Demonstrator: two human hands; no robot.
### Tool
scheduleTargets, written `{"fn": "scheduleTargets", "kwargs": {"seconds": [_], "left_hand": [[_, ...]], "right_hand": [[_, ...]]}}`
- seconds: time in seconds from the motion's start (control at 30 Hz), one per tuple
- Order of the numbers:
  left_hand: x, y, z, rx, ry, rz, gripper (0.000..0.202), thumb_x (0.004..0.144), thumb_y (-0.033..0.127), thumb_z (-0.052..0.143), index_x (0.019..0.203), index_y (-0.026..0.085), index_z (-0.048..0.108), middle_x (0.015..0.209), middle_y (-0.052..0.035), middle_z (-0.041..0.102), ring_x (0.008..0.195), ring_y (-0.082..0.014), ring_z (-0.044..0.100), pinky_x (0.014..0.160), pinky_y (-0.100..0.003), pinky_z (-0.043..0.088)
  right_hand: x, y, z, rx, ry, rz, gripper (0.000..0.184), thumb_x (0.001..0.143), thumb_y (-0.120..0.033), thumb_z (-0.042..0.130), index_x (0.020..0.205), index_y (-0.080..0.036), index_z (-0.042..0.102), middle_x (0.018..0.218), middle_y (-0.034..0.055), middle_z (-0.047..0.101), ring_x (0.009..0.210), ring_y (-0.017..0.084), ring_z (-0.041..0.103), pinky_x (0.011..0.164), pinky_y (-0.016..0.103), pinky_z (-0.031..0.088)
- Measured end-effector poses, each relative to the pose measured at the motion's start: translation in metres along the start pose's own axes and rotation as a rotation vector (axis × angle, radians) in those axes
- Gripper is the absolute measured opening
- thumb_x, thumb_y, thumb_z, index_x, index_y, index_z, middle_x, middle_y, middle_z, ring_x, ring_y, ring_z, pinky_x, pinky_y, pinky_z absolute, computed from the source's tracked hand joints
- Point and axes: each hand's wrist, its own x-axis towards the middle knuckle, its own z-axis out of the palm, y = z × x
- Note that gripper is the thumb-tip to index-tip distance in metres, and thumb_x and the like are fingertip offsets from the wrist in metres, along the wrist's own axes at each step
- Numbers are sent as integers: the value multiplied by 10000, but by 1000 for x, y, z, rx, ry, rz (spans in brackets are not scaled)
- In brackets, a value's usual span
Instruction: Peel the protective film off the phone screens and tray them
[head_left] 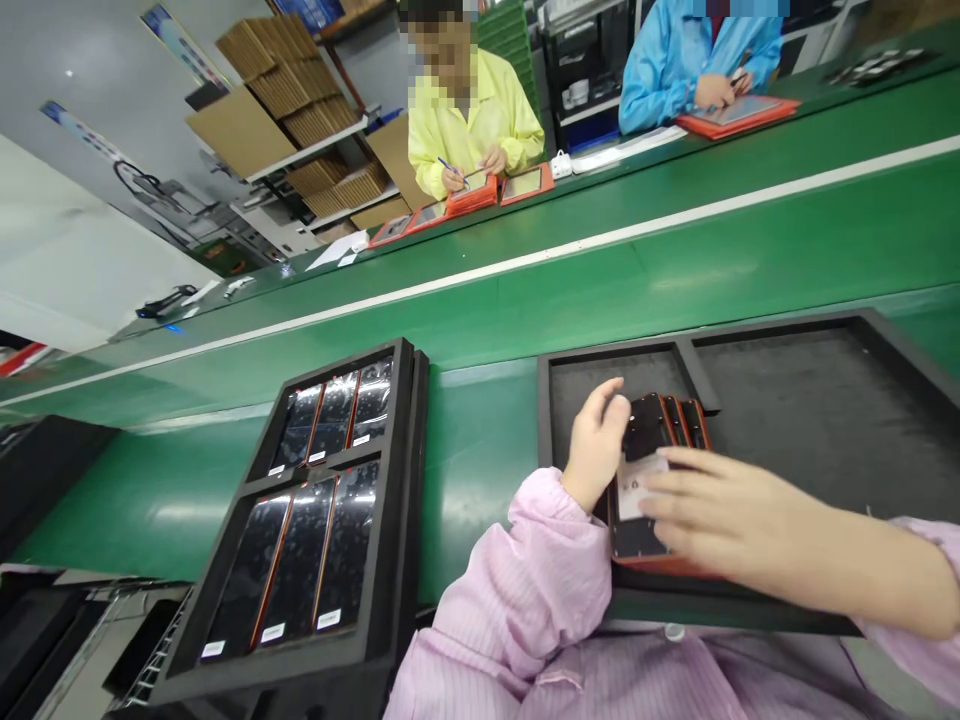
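Note:
A stack of black, phone-sized panels (pixel 646 428) with orange-red edges lies in the left part of a black tray (pixel 795 420) in front of me. A pale label or slip (pixel 636 487) rests on the top of the stack. My left hand (pixel 594 445) is closed along the left edge of the stack, its lower fingers partly hidden. My right hand (pixel 712 505) lies over the right side of the stack, fingers stretched out and their tips at the pale slip. Part of the stack is covered by this hand.
To the left, another black tray (pixel 409 480) holds two rows of dark glossy panels (pixel 296 550) with small white labels. Beyond the green bench (pixel 487 300), two people in yellow (pixel 491 110) and blue (pixel 652 75) clothing handle orange-framed items.

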Motion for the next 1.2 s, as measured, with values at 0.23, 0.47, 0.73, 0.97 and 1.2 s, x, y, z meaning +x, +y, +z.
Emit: {"fn": "scheduleTargets", "kwargs": {"seconds": [0.23,0.47,0.73,0.97,1.2], "left_hand": [[-45,16,-8,13,-258,423,557,643,588,769,980,192,570,1096,-120,675,1002,-249,662,894,-369,531],[-71,-12,-19,145,-258,496,479,719,565,722,974,215,516,1026,-100,699,937,-231,692,831,-370,567],[-76,-10,-19,187,-260,732,196,877,357,587,1044,278,522,934,-42,743,836,-211,722,842,-379,576],[-78,-11,-22,260,-299,695,157,887,384,562,936,244,510,883,-57,751,867,-209,725,847,-379,576],[-81,-7,-27,354,-366,636,198,888,427,554,920,233,534,949,-79,753,938,-208,711,891,-390,563]], "right_hand": [[15,-12,-16,622,601,628,209,832,-442,702,887,-282,578,860,-8,680,797,144,684,658,191,570],[15,-36,7,736,626,559,247,817,-480,705,879,-266,597,848,16,678,844,173,671,720,251,575],[3,-44,5,658,508,414,193,906,-424,611,1022,-286,541,855,17,659,830,174,660,823,324,560],[-1,-47,3,610,429,385,194,930,-417,570,1052,-289,490,868,28,655,847,188,659,824,343,561],[-1,-48,-1,595,408,361,186,957,-412,527,1090,-297,465,894,22,653,854,163,653,840,317,553]]}}
